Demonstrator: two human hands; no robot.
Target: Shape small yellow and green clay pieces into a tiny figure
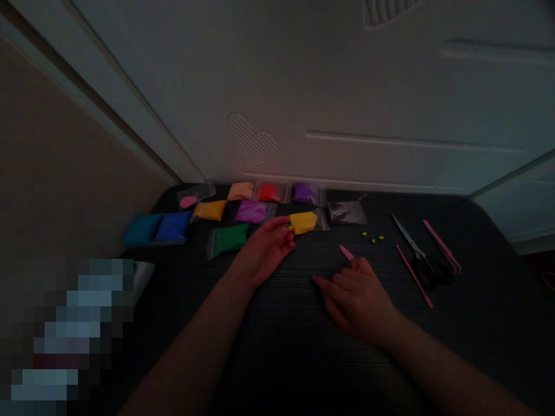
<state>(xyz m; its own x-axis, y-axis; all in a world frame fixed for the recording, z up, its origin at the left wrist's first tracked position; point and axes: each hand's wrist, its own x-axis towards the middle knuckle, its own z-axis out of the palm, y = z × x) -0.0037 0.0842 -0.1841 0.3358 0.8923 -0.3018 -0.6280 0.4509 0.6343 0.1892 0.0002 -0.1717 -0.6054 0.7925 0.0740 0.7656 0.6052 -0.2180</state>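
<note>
My left hand [271, 245] is closed in a pinch on a small yellow-and-green clay piece [290, 229], mostly hidden by the fingertips. Just behind it lies a bag of yellow clay [303, 222], and a bag of green clay [231, 238] is to its left. Low over the table, my right hand [358, 294] has its fingers curled around a pink clay tool [346, 252], whose pointed end sticks out past the knuckles. One finger of this hand stretches left toward the tabletop. Several tiny yellow-and-dark pieces [373, 240] sit on the table beyond the right hand.
Scissors [415, 245], a thin pink stick tool [414, 275] and another pink tool [441, 245] lie at the right. Bags of blue [172, 226], orange [210, 210], purple [252, 212], red [269, 192] and black clay [346, 212] line the dark table's back, before a white panel [368, 98].
</note>
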